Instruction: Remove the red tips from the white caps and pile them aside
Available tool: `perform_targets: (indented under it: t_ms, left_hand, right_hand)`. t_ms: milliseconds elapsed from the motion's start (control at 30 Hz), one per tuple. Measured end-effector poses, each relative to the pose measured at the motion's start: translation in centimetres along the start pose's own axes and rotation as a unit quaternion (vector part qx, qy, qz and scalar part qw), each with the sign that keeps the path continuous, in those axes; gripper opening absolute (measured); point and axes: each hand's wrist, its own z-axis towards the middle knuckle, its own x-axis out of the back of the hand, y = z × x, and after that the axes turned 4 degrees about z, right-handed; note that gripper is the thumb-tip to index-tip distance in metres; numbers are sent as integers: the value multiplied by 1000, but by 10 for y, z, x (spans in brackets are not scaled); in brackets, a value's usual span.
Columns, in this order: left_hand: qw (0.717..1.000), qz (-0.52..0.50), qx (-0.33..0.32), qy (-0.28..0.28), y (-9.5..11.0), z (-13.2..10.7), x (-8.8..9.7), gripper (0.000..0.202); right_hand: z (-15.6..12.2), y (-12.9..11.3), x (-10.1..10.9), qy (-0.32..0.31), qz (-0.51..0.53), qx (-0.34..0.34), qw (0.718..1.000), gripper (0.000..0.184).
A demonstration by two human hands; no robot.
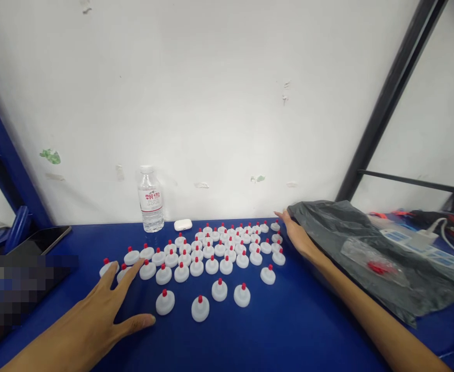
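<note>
With the left hand (85, 320), palm down, fingers spread wide over the left part of the blue worktop (281, 330); index and middle fingertips right at the left end of the white caps (196, 266), actual contact hard to tell, thumb just short of a cap nearer the front. With the right hand (299, 235), near the back edge, just beyond the right end of the caps and against the dark plastic bag (339, 258); fingers partly hidden, grip or mere touch impossible to tell.

All across the worktop's middle and toward the back edge, caps upright, round, domed and red-tipped, tightly packed at the back, loosely scattered in front. Bare room in front of them, between both forearms; another open strip between caps and right forearm. Along the back edge, left of centre, a water bottle (151, 201) and a small white case (183, 225). Near the back left corner, a phone (46, 237). Over the right side, the bag, with a clear packet (378, 263) on top.
</note>
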Motion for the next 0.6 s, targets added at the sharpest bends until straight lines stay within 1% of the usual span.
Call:
perform_targets:
  t_ms: [33,100,133,200,300,433,533,600]
  left_hand:
    - [999,7,4,-37,0,-1,0,95]
    - [995,20,7,-94,5,-3,1,96]
    - [994,20,0,-104,9,-4,2,95]
    - [994,15,-18,-107,15,-8,4,90]
    - [994,-3,-45,-98,18,-12,4,86]
    - [994,-6,-46,-99,14,-13,2,84]
    - [995,1,-47,-87,11,-11,1,86]
    - [995,4,-49,-86,12,-10,2,87]
  right_hand:
    - [0,0,-2,-13,1,-4,1000,82]
    - [-3,-3,-6,-38,9,-2,999,79]
    - [-5,-6,-8,-48,18,2,999,77]
    - [-10,-12,-12,-62,39,9,997,74]
    - [-14,-17,-15,-63,51,12,997,72]
    - [-9,-8,-18,-58,52,18,997,71]
    - [-6,-1,-23,-93,100,23,990,72]
    - [-8,0,-28,-122,135,24,983,71]
